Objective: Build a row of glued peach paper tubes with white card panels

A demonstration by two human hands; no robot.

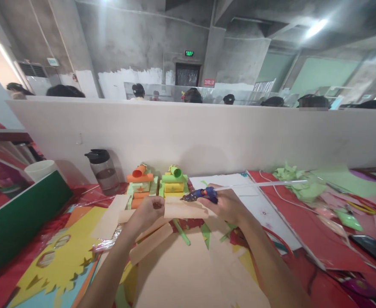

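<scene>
Wrapped around a blue glue gun [203, 195], the right hand [228, 204] has its fingers closed on the body of the tool. The nozzle juts out ahead of the fingers and points left, towards the left hand [151, 208], while a clear glue stick [261, 185] runs out of the back and reaches well to the right, over the knuckles.

Between the two hands lies a curled peach paper [186, 211], longer from side to side than from front to back. Its left end meets the curled fingertips of the left hand; whether they pinch it or merely rest against it, I cannot tell. Its right end stops just beside the right hand, below the gun. The nozzle sits over the paper's far edge, and whether the two touch is too small to make out.

Just beyond the hands stand two paper models side by side, an orange-topped model [139, 188] on the left and a green-topped model [174, 187] on the right. Nearer the body, a folded peach strip [152, 244] slants below the left hand, and a large peach sheet [200, 273] lies flat between the forearms. A green paper strip [182, 233] lies below the curled paper.
</scene>
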